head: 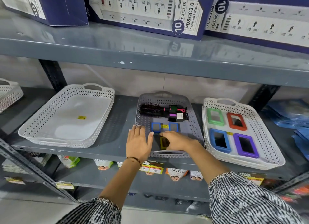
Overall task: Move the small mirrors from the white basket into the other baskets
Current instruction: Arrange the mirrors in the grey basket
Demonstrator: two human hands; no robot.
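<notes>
Head cam, near to far: two striped sleeves (pixel 247 198) at bottom, bare forearms reaching up to mid shelf (pixel 107 145). Left wrist has a thin bracelet (pixel 133 159). Left hand (pixel 138 142) lies flat, fingers spread wide, on the front-left corner of the grey basket (pixel 192 123), holding nothing. Right hand (pixel 177 141) reaches into the same basket from the right, fingers curled down onto a small yellow-framed mirror (pixel 163 142) near the front rim; can't tell if it's actually gripped or just touched.

Further back in grey basket: two small blue mirrors (pixel 155 127) side by side w/ a yellow sticker (pixel 164 126) between them. Behind those, a black round hairbrush (pixel 150 109) and other brush handles w/ pink and green bits.

Right of it, just beside: white basket (pixel 267 150) w/ four bigger mirrors in a 2x2 – blue mirror (pixel 220 140) and purple mirror (pixel 245 147) in front, green mirror (pixel 214 115) and red mirror (pixel 236 120) at back.

Left, well apart: wide white tray basket (pixel 41 123), only a yellow sticker inside.

Top shelf: power strip boxes (pixel 147 11), blue and white.
</notes>
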